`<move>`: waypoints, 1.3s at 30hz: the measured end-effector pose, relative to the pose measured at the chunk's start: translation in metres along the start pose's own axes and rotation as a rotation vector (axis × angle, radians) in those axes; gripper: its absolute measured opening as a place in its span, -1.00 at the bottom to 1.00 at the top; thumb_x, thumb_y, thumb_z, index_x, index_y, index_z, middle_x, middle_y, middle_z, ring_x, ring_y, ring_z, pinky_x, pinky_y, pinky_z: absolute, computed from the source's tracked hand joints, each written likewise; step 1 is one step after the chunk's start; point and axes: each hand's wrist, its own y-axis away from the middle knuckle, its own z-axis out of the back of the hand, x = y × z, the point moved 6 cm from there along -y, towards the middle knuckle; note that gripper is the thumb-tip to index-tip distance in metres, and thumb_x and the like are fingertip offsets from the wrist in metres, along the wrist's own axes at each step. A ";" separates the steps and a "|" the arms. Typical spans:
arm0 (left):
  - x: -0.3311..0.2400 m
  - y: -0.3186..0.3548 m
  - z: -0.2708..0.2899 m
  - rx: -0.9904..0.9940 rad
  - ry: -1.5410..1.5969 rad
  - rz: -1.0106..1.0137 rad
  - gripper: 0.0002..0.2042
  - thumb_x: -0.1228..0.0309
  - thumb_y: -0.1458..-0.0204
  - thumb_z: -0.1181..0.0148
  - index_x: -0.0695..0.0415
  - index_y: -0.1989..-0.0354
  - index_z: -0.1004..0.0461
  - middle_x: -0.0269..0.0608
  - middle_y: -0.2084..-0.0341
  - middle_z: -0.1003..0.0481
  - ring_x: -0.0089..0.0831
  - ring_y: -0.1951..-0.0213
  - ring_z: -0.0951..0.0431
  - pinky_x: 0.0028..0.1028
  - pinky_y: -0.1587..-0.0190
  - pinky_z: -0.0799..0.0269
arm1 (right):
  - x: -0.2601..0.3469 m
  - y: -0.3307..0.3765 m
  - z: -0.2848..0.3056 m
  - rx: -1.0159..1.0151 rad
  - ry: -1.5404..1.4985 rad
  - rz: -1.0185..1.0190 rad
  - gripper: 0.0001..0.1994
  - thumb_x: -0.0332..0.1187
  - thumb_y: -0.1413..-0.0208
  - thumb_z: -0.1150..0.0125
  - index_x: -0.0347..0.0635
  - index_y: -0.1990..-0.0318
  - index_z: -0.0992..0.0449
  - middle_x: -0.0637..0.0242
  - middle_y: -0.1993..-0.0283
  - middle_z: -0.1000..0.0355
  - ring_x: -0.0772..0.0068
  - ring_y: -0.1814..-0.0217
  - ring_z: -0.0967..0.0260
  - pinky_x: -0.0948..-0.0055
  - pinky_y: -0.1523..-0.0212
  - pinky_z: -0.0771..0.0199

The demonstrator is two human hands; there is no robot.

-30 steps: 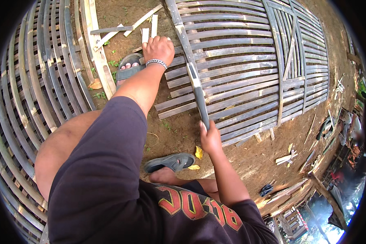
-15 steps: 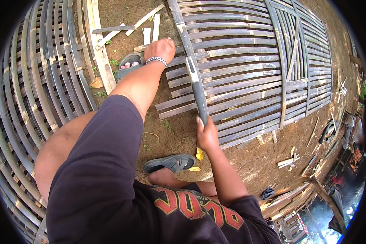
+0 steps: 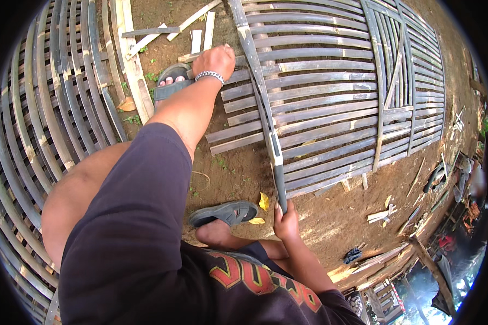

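From here I log grey-brown striping on the slatted panel [image 3: 331, 101], charcoal tool handle [image 3: 280, 184], silver bracelet [image 3: 209, 75], dark shirt [image 3: 130, 227] with red, yellow-edged lettering [image 3: 224, 278], grey sandal [image 3: 230, 213], yellow leaf [image 3: 264, 201].

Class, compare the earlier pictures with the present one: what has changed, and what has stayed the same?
The right grip has drawn the dark-handled tool back toward the person's body, down the picture, and now sits just beyond the lower edge of the slatted panel. Nothing was visibly picked up or released. The left grip, panel and sandals stay much as they were.
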 end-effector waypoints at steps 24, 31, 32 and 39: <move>-0.001 0.000 -0.004 0.011 0.007 -0.004 -0.50 0.00 -0.28 0.24 0.00 0.13 -0.67 0.14 0.15 -0.62 0.16 0.05 -0.60 0.00 -0.08 -0.48 | 0.019 -0.044 -0.008 0.026 0.087 -0.096 -0.51 -0.01 -0.27 -0.19 -0.37 -0.01 -0.44 -0.37 0.30 -0.50 -0.51 0.18 -0.45 -0.17 0.19 -0.48; -0.004 0.003 0.004 -0.055 -0.002 0.002 -0.51 0.01 -0.27 0.19 0.01 0.18 -0.69 0.09 0.16 -0.63 0.14 0.07 -0.62 -0.03 -0.06 -0.51 | -0.008 0.002 -0.003 -0.005 -0.012 -0.033 -0.51 -0.07 -0.28 -0.19 -0.30 -0.15 -0.43 -0.32 0.16 -0.53 -0.38 0.07 -0.51 -0.10 0.08 -0.53; -0.005 0.007 0.000 -0.073 -0.010 0.003 -0.52 0.02 -0.26 0.18 0.00 0.20 -0.70 0.08 0.18 -0.64 0.12 0.09 -0.63 -0.04 -0.04 -0.52 | -0.001 0.020 0.014 -0.010 -0.092 -0.006 -0.51 -0.09 -0.28 -0.20 -0.29 -0.17 -0.42 -0.31 0.13 -0.53 -0.35 0.05 -0.52 -0.09 0.06 -0.54; -0.007 0.001 -0.007 -0.046 0.004 -0.006 -0.49 0.00 -0.29 0.25 -0.02 0.14 -0.67 0.11 0.16 -0.63 0.17 0.06 -0.61 -0.01 -0.08 -0.49 | 0.053 -0.087 -0.016 0.005 0.027 -0.110 -0.49 -0.01 -0.28 -0.18 -0.37 -0.06 -0.45 -0.36 0.27 -0.51 -0.49 0.14 -0.46 -0.17 0.15 -0.49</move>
